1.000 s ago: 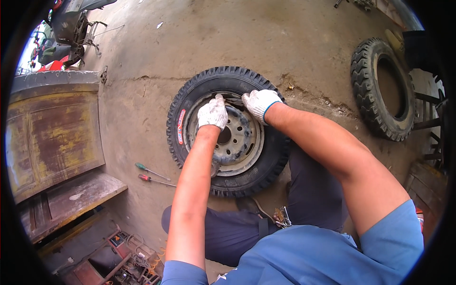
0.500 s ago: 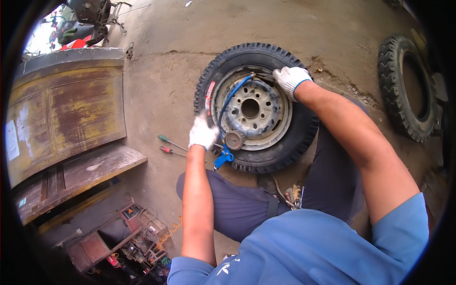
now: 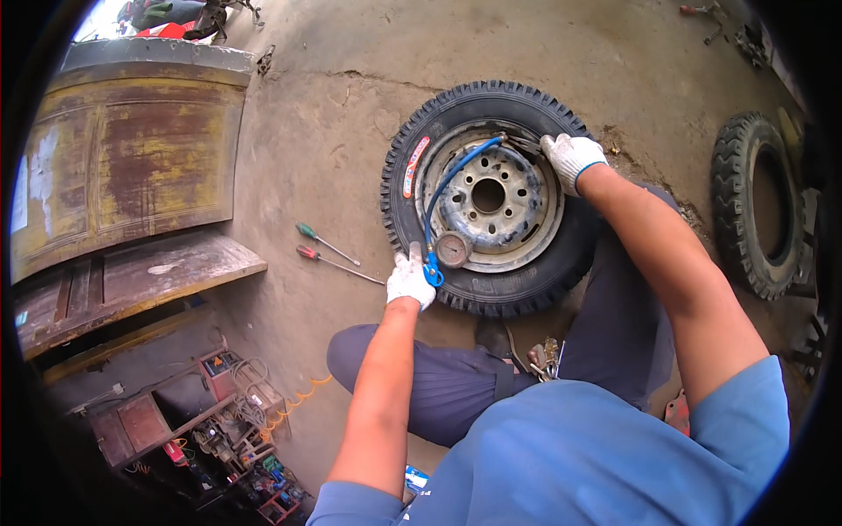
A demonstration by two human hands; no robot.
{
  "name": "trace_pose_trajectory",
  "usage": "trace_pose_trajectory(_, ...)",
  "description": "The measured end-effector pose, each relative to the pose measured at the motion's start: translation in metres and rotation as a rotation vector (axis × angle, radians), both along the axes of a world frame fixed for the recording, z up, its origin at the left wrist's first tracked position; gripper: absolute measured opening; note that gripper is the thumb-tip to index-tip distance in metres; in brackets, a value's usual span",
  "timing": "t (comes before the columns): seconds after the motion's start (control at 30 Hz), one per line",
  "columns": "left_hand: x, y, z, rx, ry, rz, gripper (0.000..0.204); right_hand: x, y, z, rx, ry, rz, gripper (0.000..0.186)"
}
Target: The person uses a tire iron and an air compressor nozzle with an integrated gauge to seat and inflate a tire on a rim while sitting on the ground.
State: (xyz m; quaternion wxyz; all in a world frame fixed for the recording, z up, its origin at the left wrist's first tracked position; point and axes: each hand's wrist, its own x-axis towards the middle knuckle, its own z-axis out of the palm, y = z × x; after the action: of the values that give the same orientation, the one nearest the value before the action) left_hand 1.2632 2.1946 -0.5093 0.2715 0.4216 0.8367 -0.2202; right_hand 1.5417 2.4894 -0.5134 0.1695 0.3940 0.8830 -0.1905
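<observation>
A knobby black tire (image 3: pixel 403 188) on a worn silver steel rim (image 3: pixel 539 232) lies flat on the floor before my knees. My white-gloved left hand (image 3: pixel 410 279) is closed on the blue tire inflator gun (image 3: pixel 432 270) at the tire's near left edge, largely covering it. The gun's round pressure gauge (image 3: pixel 453 250) rests over the rim. From there a blue hose (image 3: pixel 443 186) curves up to the rim's far side. My gloved right hand (image 3: pixel 572 159) pinches the handle end of what looks like metal pliers (image 3: pixel 524 143), beside the hose end.
Green-handled (image 3: pixel 304 230) and red-handled (image 3: pixel 307 252) screwdrivers lie left of the tire. A worn wooden bench (image 3: pixel 158 280) stands at the left, with a cluttered tool shelf (image 3: pixel 149 425) below. Another tire (image 3: pixel 732 206) leans at the far right. Metal tools (image 3: pixel 545 358) lie between my legs.
My left hand has moved right and down onto the inflator gun, which it now covers. The right hand stays by the hose end. The whole view has shifted slightly.
</observation>
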Motion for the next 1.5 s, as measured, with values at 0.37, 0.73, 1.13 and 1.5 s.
trace_pose_trajectory(0.37, -0.09, 0.041, 0.063, -0.035, 0.053, -0.232, 0.057, -0.001, 0.003, -0.005, 0.015, 0.02, 0.005, 0.034)
trace_pose_trajectory(0.73, -0.118, 0.035, 0.038, -0.08, -0.001, -0.454, 0.031, -0.006, 0.0, 0.011, 0.019, -0.037, -0.004, 0.033)
trace_pose_trajectory(1.13, -0.121, 0.045, 0.034, -0.123, -0.054, -0.437, 0.034, -0.008, -0.003, 0.009, -0.002, -0.099, -0.023, 0.057)
trace_pose_trajectory(1.5, -0.12, 0.044, 0.026, -0.147, -0.072, -0.479, 0.035, -0.011, -0.003, 0.014, -0.032, -0.13, -0.013, 0.094)
